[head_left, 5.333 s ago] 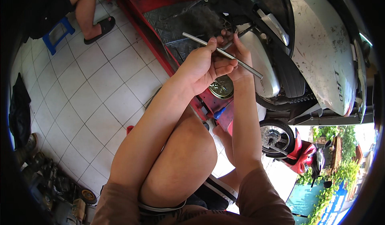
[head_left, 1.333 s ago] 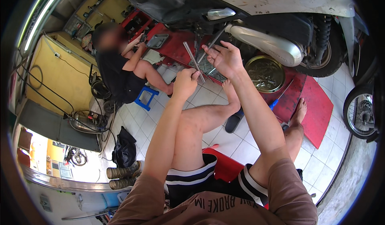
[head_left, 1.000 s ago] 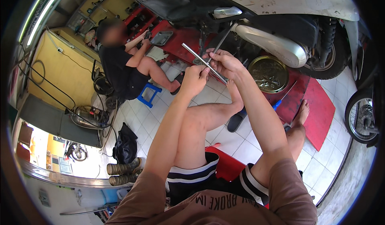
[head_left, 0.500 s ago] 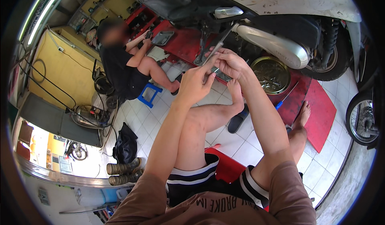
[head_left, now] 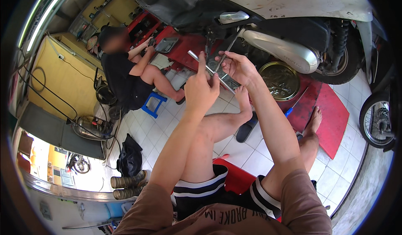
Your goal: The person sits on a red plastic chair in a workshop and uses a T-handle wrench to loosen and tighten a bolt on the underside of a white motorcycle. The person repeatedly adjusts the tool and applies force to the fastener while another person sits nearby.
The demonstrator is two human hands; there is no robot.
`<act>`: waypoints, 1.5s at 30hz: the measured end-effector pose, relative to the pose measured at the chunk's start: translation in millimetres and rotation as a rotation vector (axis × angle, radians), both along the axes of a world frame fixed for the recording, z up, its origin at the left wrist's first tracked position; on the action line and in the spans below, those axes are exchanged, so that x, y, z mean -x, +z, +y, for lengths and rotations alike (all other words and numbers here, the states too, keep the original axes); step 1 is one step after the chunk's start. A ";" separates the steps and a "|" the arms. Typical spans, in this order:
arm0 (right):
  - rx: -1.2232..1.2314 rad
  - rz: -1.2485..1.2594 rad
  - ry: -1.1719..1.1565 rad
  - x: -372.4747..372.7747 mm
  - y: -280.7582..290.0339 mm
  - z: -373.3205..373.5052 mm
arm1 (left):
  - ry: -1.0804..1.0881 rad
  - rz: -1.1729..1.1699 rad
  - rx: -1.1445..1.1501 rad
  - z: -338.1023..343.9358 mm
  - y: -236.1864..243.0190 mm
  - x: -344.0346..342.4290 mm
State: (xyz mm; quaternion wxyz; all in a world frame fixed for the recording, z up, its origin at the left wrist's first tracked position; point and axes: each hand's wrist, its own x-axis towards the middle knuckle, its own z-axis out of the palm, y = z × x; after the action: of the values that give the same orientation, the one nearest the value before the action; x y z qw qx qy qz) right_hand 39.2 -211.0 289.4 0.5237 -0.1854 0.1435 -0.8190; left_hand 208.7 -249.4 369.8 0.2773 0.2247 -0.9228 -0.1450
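Note:
A metal T-handle wrench (head_left: 233, 44) reaches from my hands to the front of the scooter's silver engine cover (head_left: 278, 50). Its bright crossbar slants across in front of my left hand (head_left: 201, 93), which is closed round the crossbar near the middle, forefinger stretched upward. My right hand (head_left: 240, 69) has its thumb and fingers curled loosely about the shaft, just beyond the crossbar. The wrench's far tip meets the area beside the cover, but what it sits on is too small to make out.
A round gold tray (head_left: 279, 94) of small metal parts stands on the red platform (head_left: 335, 126), near a blue-handled screwdriver (head_left: 289, 111). Left, a person in black (head_left: 123, 73) sits by a blue stool (head_left: 154, 103). A black sandal (head_left: 247, 128) lies on the tiles.
The crossbar has turned and now shows crosswise, where before it was mostly hidden by my hands. My left hand has shifted slightly, its forefinger now raised; my right fingers have loosened along the shaft.

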 end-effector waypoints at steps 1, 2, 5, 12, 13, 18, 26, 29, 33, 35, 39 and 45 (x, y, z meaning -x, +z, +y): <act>-0.002 -0.002 0.009 0.4 1.1 1.3 | 0.103 0.023 -0.016 -7.4 -1.1 -1.8; 0.025 -0.013 0.020 1.0 2.3 1.7 | 0.154 -0.065 0.010 -19.9 -10.0 -3.8; 0.014 0.142 -0.099 3.2 2.3 -2.4 | -0.148 -0.308 0.007 -26.9 -18.1 -9.9; 0.014 0.126 -0.156 3.3 -2.1 -5.5 | -0.369 0.018 0.045 -5.9 -3.6 0.0; 0.010 0.121 -0.157 3.6 -3.3 -5.9 | -0.301 0.031 0.105 -6.7 0.8 1.4; 0.003 0.073 -0.153 -3.2 1.8 -7.6 | -0.013 0.010 0.048 -32.6 -12.0 -4.5; 0.033 0.091 -0.147 -0.4 -3.1 -10.1 | -0.443 -0.447 -0.329 -28.5 -18.7 -11.1; -0.014 0.114 -0.144 2.0 -3.3 -10.1 | -0.529 -0.233 -0.281 -19.7 -18.4 -6.0; -0.030 0.085 -0.145 -2.3 1.9 -6.8 | -0.388 0.072 -0.210 -20.5 -9.2 -2.8; 0.026 0.046 -0.103 -3.0 3.2 -6.9 | -0.273 0.127 -0.232 -33.4 -17.0 -1.4; 0.013 0.046 -0.107 -2.4 2.6 -6.5 | -0.124 -0.112 -0.241 -48.6 -23.1 -4.3; -0.010 0.100 -0.010 -10.0 -0.9 -11.6 | -0.197 -0.139 -0.222 -47.2 -27.3 2.4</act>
State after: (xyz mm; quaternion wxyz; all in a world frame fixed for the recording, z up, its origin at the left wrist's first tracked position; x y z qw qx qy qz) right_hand 49.2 -222.6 288.4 0.5129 -0.2228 0.1743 -0.8105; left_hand 206.4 -296.5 342.5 0.1705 0.1719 -0.9357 -0.2565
